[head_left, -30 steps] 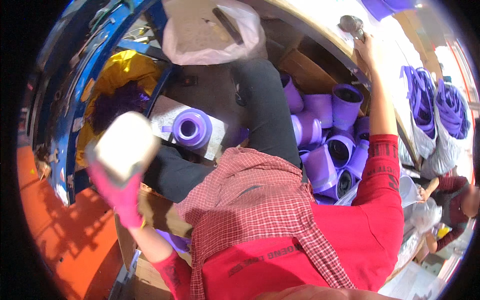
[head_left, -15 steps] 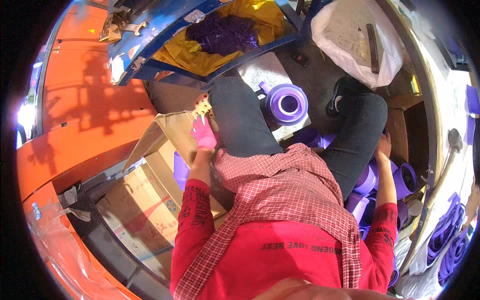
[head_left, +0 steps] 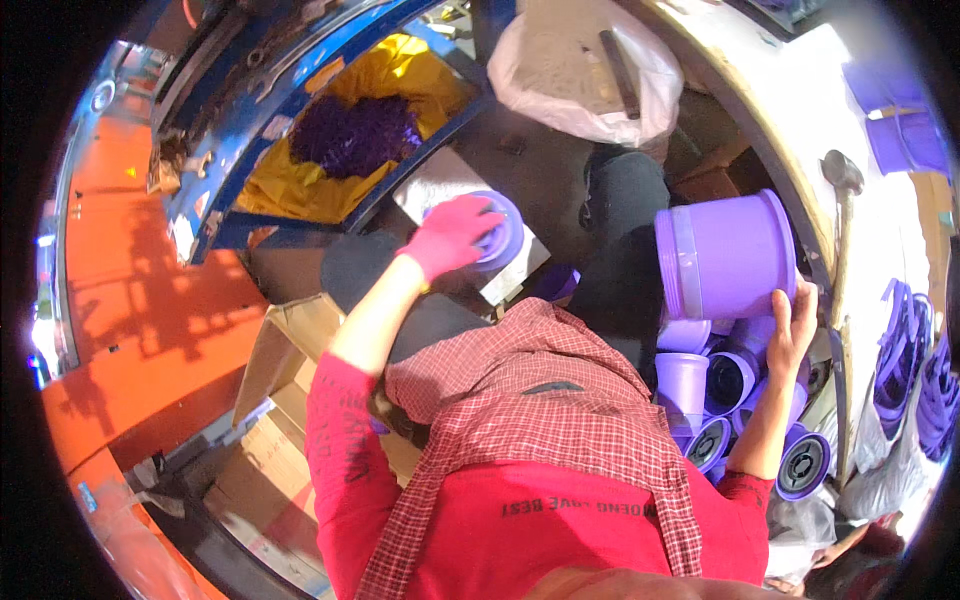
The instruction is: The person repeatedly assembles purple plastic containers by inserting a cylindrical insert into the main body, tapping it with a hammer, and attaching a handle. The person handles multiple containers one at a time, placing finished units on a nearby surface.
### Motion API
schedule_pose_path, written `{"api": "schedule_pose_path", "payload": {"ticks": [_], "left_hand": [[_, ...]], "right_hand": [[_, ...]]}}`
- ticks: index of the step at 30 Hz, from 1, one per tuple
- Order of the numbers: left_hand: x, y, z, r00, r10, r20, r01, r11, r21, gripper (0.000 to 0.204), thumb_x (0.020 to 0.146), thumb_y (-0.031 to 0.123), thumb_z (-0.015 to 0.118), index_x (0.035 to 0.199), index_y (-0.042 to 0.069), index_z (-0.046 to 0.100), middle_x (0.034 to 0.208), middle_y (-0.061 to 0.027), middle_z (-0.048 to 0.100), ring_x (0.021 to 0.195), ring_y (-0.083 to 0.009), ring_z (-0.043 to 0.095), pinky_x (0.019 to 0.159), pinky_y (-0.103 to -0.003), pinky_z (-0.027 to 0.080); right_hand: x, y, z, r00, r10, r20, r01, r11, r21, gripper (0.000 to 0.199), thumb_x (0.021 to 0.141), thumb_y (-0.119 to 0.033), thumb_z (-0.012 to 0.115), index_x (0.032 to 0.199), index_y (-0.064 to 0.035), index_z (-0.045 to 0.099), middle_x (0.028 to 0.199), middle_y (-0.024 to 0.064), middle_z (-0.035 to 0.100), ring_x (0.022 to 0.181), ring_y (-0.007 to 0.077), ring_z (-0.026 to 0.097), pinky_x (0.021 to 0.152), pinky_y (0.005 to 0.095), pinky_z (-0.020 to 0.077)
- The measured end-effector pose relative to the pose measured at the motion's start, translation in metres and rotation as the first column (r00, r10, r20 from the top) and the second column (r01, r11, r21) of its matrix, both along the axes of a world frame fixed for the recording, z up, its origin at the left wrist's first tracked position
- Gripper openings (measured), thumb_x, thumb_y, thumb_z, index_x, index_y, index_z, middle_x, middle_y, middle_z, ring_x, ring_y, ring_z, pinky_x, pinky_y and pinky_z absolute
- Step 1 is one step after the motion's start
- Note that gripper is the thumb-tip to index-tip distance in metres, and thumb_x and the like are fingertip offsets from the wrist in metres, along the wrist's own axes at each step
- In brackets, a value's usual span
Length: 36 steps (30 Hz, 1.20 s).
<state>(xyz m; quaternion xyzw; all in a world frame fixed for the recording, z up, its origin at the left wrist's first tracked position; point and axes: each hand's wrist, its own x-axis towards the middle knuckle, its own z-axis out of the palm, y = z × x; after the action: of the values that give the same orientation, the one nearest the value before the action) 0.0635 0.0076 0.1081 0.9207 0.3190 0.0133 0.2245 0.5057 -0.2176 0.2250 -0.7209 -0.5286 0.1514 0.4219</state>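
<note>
My left hand (head_left: 452,240), in a pink glove, lies over a round purple plastic container (head_left: 505,238), its fingers curled onto the top and rim. That container stands on a pale board (head_left: 520,262) between my legs. In my bare right hand (head_left: 795,325) is a large purple plastic bucket (head_left: 728,250), tilted on its side and gripped at its right end. Below it lie several purple containers (head_left: 682,383) in a pile beside my right leg, some showing dark insides or ribbed bases.
An opened cardboard box (head_left: 262,450) stands at my left by an orange machine panel (head_left: 150,350). Ahead are a blue metal frame (head_left: 395,165) with a yellow liner (head_left: 275,190) holding purple scraps, and a white sack (head_left: 520,75). A mallet (head_left: 842,175) and purple strips (head_left: 890,350) are at right.
My left hand has moved from the box flap to the purple container, and the yellow holed piece is out of sight. My right hand has lifted the bucket. The view has shifted.
</note>
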Motion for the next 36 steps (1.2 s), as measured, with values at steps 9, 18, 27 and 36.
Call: {"api": "schedule_pose_path", "payload": {"ticks": [9, 18, 27, 36], "left_hand": [[-0.098, -0.059, 0.018, 0.166, 0.813, 0.559, -0.181, 0.582, -0.793, 0.079, 0.087, 0.04, 0.072, 0.144, -0.007, 0.044, 0.139, -0.0119, 0.054, 0.126, -0.0207, 0.052, 0.109, -0.034, 0.038], [-0.074, -0.061, 0.001, 0.269, 0.691, 0.671, -0.194, 0.721, -0.665, 0.042, 0.105, 0.022, 0.046, 0.139, -0.002, 0.051, 0.141, -0.0128, 0.055, 0.127, -0.0213, 0.053, 0.106, -0.034, 0.04], [-0.075, -0.061, -0.003, 0.288, 0.796, 0.533, -0.085, 0.576, -0.813, 0.039, 0.107, 0.025, 0.044, 0.138, 0.002, 0.053, 0.132, -0.0052, 0.06, 0.119, -0.0148, 0.056, 0.103, -0.031, 0.043], [-0.06, -0.071, 0.014, 0.065, 0.73, 0.68, -0.26, 0.67, -0.695, 0.056, 0.106, 0.036, 0.045, 0.146, -0.003, 0.038, 0.143, -0.0088, 0.047, 0.131, -0.0168, 0.044, 0.112, -0.035, 0.031]], "right_hand": [[-0.068, 0.094, -0.027, 0.91, 0.205, -0.36, -0.028, 0.897, 0.441, 0.019, 0.096, -0.016, 0.066, 0.102, -0.007, 0.051, 0.095, -0.0017, 0.053, 0.085, 0.0071, 0.046, 0.079, 0.0228, 0.0373], [-0.08, 0.072, 0.009, 0.912, 0.34, -0.229, -0.109, 0.738, 0.666, 0.027, 0.094, -0.024, 0.069, 0.096, -0.0085, 0.047, 0.088, -0.001, 0.049, 0.079, 0.0083, 0.043, 0.074, 0.0241, 0.0373], [-0.072, 0.057, 0.002, 0.879, 0.448, -0.16, -0.221, 0.682, 0.697, 0.028, 0.095, -0.021, 0.068, 0.097, -0.0059, 0.045, 0.094, 0.0107, 0.058, 0.084, 0.0153, 0.051, 0.078, 0.0298, 0.0418], [-0.073, 0.074, -0.025, 0.918, 0.081, -0.389, 0.16, 0.82, 0.549, 0.019, 0.095, -0.017, 0.064, 0.095, -0.0048, 0.05, 0.083, 0.0003, 0.051, 0.073, 0.009, 0.045, 0.07, 0.0259, 0.0404]]}}
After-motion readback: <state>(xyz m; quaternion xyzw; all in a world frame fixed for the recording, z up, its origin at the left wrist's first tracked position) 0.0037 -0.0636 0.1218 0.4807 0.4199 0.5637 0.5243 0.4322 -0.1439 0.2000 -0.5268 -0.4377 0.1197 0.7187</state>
